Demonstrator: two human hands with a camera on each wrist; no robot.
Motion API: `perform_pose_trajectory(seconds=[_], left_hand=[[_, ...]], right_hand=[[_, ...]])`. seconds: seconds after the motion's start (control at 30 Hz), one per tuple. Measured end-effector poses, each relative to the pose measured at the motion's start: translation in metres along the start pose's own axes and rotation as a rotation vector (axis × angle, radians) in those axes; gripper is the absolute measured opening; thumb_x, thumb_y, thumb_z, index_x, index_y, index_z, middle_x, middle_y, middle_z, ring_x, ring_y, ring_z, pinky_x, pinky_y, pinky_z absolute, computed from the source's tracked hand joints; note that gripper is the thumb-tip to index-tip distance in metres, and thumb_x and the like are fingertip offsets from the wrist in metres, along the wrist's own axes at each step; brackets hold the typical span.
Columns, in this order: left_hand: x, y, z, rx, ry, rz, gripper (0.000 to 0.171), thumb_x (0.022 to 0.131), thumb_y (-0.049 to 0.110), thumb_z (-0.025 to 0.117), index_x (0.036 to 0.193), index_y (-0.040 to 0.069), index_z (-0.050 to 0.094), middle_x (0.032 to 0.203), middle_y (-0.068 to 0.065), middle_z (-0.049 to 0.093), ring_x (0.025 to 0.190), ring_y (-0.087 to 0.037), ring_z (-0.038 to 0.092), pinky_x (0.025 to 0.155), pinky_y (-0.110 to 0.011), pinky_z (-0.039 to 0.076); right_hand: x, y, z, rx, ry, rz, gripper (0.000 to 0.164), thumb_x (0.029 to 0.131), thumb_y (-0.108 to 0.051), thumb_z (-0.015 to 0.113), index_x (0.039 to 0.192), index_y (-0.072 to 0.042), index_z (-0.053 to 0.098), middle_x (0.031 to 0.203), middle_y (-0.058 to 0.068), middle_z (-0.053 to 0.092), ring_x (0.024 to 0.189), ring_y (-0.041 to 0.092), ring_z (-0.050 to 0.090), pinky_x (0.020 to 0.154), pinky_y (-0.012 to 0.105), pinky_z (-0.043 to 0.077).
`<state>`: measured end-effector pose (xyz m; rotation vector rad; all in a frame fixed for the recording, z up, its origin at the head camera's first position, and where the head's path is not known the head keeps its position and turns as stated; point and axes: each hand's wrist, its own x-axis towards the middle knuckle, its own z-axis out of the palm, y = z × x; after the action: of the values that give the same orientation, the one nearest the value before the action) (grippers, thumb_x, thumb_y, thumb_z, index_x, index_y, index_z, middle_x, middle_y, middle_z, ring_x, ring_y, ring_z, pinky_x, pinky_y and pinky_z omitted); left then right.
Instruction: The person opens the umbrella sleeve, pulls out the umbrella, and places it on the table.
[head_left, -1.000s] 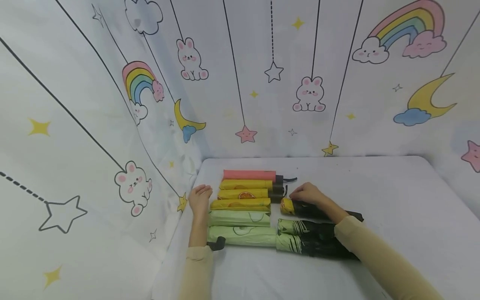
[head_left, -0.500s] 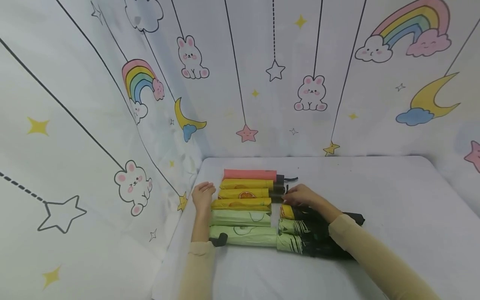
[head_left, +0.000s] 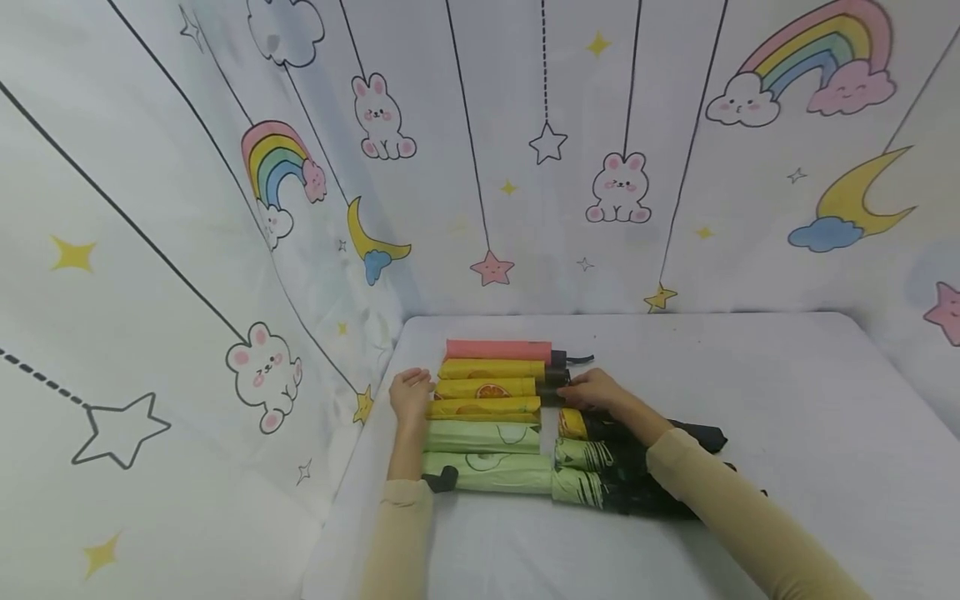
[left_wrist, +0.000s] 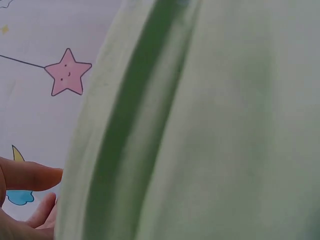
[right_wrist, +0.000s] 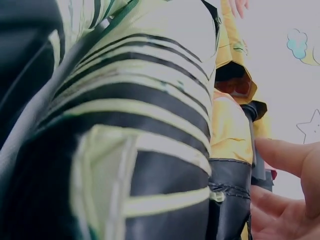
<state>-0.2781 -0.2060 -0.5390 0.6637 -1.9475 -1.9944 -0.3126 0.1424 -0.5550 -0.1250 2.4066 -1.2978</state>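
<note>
Several folded umbrellas lie side by side in the head view. My left hand (head_left: pixel 411 396) is at the left ends of the yellow ones, fingers fairly straight, holding nothing. My right hand (head_left: pixel 596 392) has its fingertips at the black handle of the orange-slice yellow umbrella (head_left: pixel 487 389). Thumb and fingers are spread at that handle in the right wrist view. Nearer me lie another yellow umbrella (head_left: pixel 480 408) and two green ones, the front one (head_left: pixel 491 473) avocado-printed. Green fabric (left_wrist: pixel 215 120) fills most of the left wrist view and partly hides the left hand.
At the back of the row lies a pink umbrella (head_left: pixel 498 350) with a black strap. To the right are a yellow-and-black umbrella (head_left: pixel 573 423) and two green-and-black ones, the front one (head_left: pixel 581 485) nearest me. White cloth walls with cartoon prints surround the white table (head_left: pixel 787 392).
My right hand has moved left, from above the yellow-and-black umbrella to the orange-slice umbrella's handle. My left hand has shifted slightly right, closer to the umbrella ends.
</note>
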Motion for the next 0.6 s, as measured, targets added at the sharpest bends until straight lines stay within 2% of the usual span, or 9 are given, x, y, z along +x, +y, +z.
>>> perform_pose_trajectory(seconds=[0.13, 0.33, 0.6], left_hand=[[0.003, -0.005, 0.001, 0.010, -0.004, 0.003, 0.041, 0.095, -0.013, 0.060, 0.135, -0.011, 0.053, 0.132, -0.031, 0.063, 0.126, -0.042, 0.062, 0.101, -0.045, 0.058], [0.005, -0.009, 0.002, 0.059, -0.015, 0.009, 0.047, 0.088, -0.017, 0.061, 0.133, -0.009, 0.055, 0.126, -0.027, 0.067, 0.120, -0.038, 0.067, 0.079, -0.035, 0.065], [0.007, -0.013, 0.002, 0.059, -0.012, -0.010, 0.048, 0.090, -0.014, 0.064, 0.137, -0.008, 0.054, 0.124, -0.025, 0.069, 0.115, -0.035, 0.070, 0.075, -0.031, 0.064]], right_hand=[[0.001, 0.001, 0.002, -0.008, 0.008, 0.001, 0.055, 0.098, -0.032, 0.074, 0.127, 0.014, 0.066, 0.098, 0.016, 0.079, 0.084, 0.022, 0.076, 0.080, 0.041, 0.064], [0.001, 0.003, 0.002, -0.006, 0.030, -0.003, 0.056, 0.097, -0.032, 0.074, 0.126, 0.016, 0.066, 0.104, 0.020, 0.078, 0.091, 0.027, 0.076, 0.087, 0.046, 0.063], [0.004, 0.004, 0.004, 0.023, 0.033, 0.035, 0.057, 0.094, -0.036, 0.078, 0.121, 0.014, 0.070, 0.103, 0.019, 0.077, 0.091, 0.028, 0.076, 0.085, 0.045, 0.063]])
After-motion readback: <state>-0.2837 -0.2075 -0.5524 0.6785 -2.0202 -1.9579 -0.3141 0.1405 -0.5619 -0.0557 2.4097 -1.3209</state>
